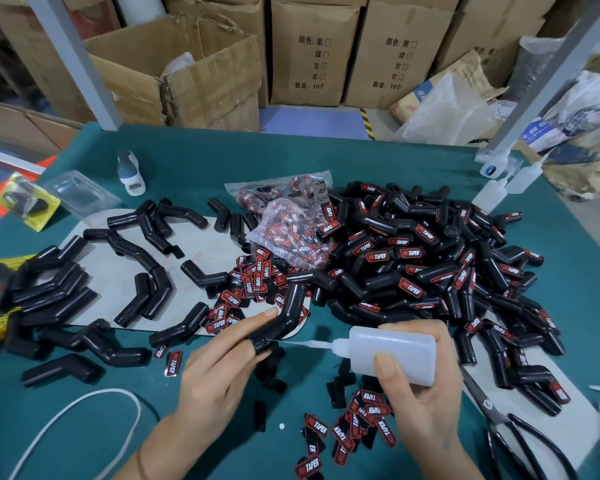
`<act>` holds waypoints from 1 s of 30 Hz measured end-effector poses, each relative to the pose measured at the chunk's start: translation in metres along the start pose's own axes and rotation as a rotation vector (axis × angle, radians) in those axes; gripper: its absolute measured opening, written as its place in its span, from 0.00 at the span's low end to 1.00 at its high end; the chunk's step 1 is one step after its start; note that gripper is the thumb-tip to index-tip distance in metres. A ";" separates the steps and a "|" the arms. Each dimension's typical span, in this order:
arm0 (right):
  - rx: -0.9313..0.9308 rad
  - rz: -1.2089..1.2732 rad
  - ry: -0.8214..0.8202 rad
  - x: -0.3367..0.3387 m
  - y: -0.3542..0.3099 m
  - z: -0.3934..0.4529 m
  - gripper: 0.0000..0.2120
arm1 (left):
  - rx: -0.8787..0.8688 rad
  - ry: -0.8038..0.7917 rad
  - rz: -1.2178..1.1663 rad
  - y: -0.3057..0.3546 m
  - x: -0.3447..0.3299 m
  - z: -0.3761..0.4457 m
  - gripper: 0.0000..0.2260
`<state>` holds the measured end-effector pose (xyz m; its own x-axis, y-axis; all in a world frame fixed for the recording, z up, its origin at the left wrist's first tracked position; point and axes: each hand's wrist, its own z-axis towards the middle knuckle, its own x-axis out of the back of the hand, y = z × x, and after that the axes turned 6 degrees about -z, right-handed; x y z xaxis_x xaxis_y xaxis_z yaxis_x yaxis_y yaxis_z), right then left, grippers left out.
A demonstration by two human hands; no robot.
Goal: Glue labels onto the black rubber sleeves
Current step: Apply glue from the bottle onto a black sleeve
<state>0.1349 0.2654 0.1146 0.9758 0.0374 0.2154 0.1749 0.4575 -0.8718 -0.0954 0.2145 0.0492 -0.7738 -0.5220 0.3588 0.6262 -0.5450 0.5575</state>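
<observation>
Left hand (219, 362) fingers grip a black sleeve (281, 322); right hand (416, 386) fingers clasp the glue bottle (392, 353)

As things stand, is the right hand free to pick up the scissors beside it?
Probably not yet: the right hand grips the glue bottle, though the scissors lie uncovered nearby.

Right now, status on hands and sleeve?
Left hand holds sleeve on a finger. Right hand grips glue bottle, nozzle at sleeve. Nothing in the way.

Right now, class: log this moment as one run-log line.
step: gluing | left hand: holds sleeve | right hand: grips bottle, tip at sleeve | label: not yet on
</observation>
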 end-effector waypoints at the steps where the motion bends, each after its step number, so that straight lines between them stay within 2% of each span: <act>1: -0.002 0.000 -0.002 0.000 0.000 0.000 0.14 | -0.002 -0.001 -0.012 0.000 0.000 0.000 0.18; 15: -0.016 -0.001 0.011 0.001 0.001 0.001 0.13 | -0.001 -0.009 -0.002 0.001 0.001 0.001 0.17; 22: -0.027 -0.013 0.015 0.002 0.003 0.001 0.13 | -0.004 -0.005 0.009 -0.002 0.000 -0.001 0.10; 26: -0.028 -0.010 0.012 0.002 0.003 0.000 0.13 | -0.010 -0.005 -0.001 -0.001 0.000 0.000 0.11; 30: -0.036 -0.016 0.026 0.002 0.002 0.001 0.12 | -0.002 0.001 -0.026 0.001 0.001 0.000 0.18</act>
<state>0.1370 0.2670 0.1134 0.9759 0.0070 0.2183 0.1946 0.4260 -0.8836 -0.0955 0.2140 0.0501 -0.7896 -0.5086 0.3432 0.6062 -0.5600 0.5648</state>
